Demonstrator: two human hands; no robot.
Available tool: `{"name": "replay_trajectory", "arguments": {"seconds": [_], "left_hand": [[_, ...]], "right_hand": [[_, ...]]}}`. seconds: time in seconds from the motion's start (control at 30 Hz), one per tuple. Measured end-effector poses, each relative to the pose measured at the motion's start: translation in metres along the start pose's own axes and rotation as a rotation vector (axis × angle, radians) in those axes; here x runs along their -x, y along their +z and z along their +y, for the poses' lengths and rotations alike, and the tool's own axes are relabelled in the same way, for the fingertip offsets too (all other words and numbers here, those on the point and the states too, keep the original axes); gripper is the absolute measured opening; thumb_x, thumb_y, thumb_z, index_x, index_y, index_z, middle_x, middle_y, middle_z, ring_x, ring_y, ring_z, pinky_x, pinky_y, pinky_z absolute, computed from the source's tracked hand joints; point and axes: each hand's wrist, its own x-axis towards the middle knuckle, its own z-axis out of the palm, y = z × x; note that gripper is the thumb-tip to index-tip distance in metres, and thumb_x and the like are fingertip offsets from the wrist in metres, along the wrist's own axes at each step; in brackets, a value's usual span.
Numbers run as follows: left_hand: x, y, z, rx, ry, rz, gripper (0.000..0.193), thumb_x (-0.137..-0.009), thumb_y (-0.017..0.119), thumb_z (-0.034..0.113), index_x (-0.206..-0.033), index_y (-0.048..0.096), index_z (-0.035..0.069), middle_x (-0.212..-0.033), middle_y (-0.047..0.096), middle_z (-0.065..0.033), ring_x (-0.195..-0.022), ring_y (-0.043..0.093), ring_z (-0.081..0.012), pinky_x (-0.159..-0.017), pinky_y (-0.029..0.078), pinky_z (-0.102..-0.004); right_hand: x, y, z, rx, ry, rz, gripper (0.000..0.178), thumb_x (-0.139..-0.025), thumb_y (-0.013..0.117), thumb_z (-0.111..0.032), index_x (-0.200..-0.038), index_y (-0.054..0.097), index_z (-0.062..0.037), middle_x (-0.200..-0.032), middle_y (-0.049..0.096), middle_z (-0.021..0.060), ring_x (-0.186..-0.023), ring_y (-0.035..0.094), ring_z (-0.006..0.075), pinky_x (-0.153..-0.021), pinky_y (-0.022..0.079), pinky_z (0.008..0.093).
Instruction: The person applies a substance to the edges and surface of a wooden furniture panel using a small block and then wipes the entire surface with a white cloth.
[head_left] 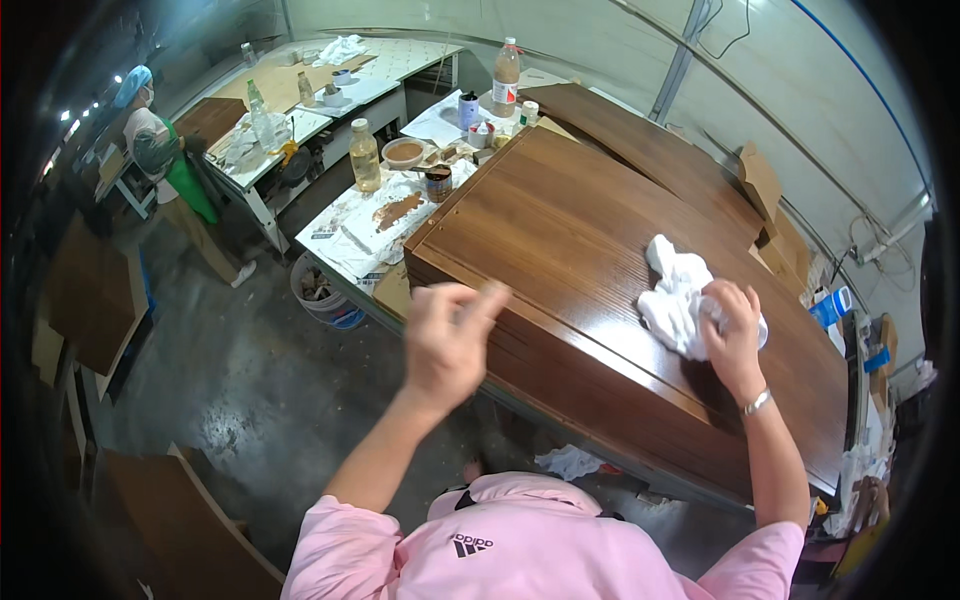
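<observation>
A white cloth lies bunched on the glossy brown top of a wooden furniture piece. My right hand grips its near right part, fingers curled into the fabric and pressing on the surface. My left hand is raised above the furniture's front left edge, with no object visible in it. Its fingers look partly bent, but motion smears them, so their exact shape is unclear. Grooves run along the side panel below that edge.
Left of the furniture, a paper-covered table holds a bottle of yellowish liquid, a bowl of brown paste and an open can. A waste bucket stands beneath. A co-worker stands at the far left. Brown panels lean nearby.
</observation>
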Motion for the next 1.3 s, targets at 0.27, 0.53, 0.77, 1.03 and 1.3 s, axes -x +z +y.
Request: {"name": "replay_trajectory", "arguments": {"seconds": [0.27,0.53,0.77,1.03,1.3], "left_hand": [[0.001,-0.009,-0.027,0.002,-0.094,0.043,0.043,-0.082,0.069,-0.003,-0.121,0.073,0.014,-0.091,0.056,-0.0076,-0.087,0.053,-0.0270,-0.080,0.045,-0.0386],[-0.011,-0.021,-0.059,-0.161,-0.207,0.138,0.042,-0.081,0.069,-0.003,-0.118,0.075,0.017,-0.093,0.058,-0.0067,-0.089,0.054,-0.0256,-0.079,0.045,-0.0383],[-0.002,-0.008,-0.036,-0.128,-0.135,0.113,0.045,-0.080,0.070,-0.005,-0.122,0.073,0.012,-0.095,0.058,-0.0074,-0.086,0.053,-0.0250,-0.077,0.046,-0.0365],[0.004,-0.024,-0.025,0.105,-0.198,0.098,0.038,-0.081,0.067,-0.008,-0.114,0.075,0.008,-0.095,0.058,-0.0064,-0.088,0.054,-0.0226,-0.077,0.048,-0.0332],[-0.004,-0.043,0.014,0.471,-0.189,0.329,0.030,-0.094,0.055,-0.008,-0.122,0.064,-0.008,-0.121,0.064,-0.0127,-0.114,0.061,-0.0221,-0.101,0.046,-0.0342]], "right_hand": [[0.011,0.004,-0.019,-0.106,0.024,-0.093,0.047,-0.077,0.076,-0.023,-0.115,0.059,-0.0019,-0.130,0.054,0.0218,-0.118,0.052,0.0419,-0.098,0.044,0.0483],[0.010,0.005,-0.016,-0.132,0.037,-0.092,0.045,-0.078,0.075,-0.020,-0.115,0.059,-0.0019,-0.130,0.054,0.0213,-0.116,0.053,0.0424,-0.097,0.044,0.0485],[0.010,0.007,-0.014,-0.155,0.036,-0.087,0.042,-0.079,0.074,-0.020,-0.115,0.059,-0.0024,-0.130,0.054,0.0204,-0.119,0.051,0.0412,-0.099,0.043,0.0476],[0.004,0.009,-0.013,-0.175,0.033,-0.076,0.038,-0.081,0.073,-0.017,-0.114,0.061,-0.0023,-0.126,0.057,0.0193,-0.117,0.054,0.0403,-0.099,0.046,0.0456],[-0.061,0.036,-0.152,-0.408,-0.401,-0.118,0.050,-0.067,0.076,-0.007,-0.115,0.060,-0.0051,-0.124,0.057,0.0172,-0.111,0.057,0.0360,-0.089,0.050,0.0439]]}}
